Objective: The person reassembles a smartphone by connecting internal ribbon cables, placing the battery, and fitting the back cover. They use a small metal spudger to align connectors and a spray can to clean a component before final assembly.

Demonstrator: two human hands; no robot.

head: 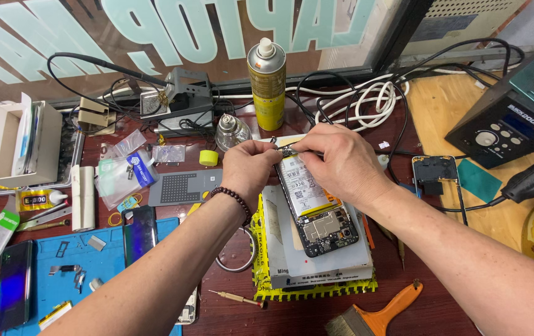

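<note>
At six o'clock, an orange-handled brush (372,317). At centre, an opened black smartphone with its white battery exposed (313,208) lies on a grey block. At its far end, left hand (248,171) and right hand (335,162) pinch shut together; what they grip is hidden. A slip might tear delicate parts. At twelve o'clock, a yellow spray can (267,87).

**Colours on your bench**

Your spray can (267,87) at upper centre is yellow with a silver top. The mat (61,267) at lower left is blue. Your brush (376,317) has an orange handle. Yellow tape (260,261) with black print edges the grey block (323,261).
</note>
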